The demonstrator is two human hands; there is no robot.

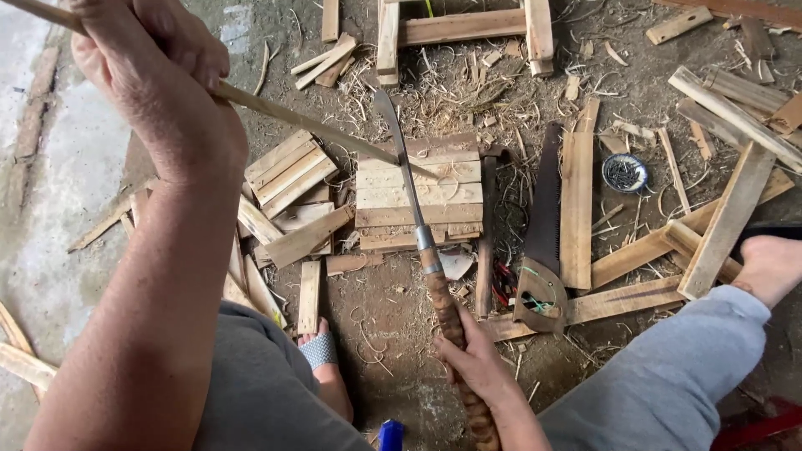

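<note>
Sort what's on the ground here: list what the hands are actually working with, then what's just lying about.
In use:
left hand gripping the thin stick
right hand holding the long knife
wooden block under the stick's tip

Lying about:
handsaw
dish of nails
loose wood offcuts
shavings

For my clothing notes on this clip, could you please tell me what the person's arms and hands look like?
Both arms are bare, with no sleeves in view. The left hand and the right hand wear no gloves, rings, watch or wristband that can be seen. Both forearms look lean, the left one filling much of the picture's left side. No markings or bandages show on either.
</note>
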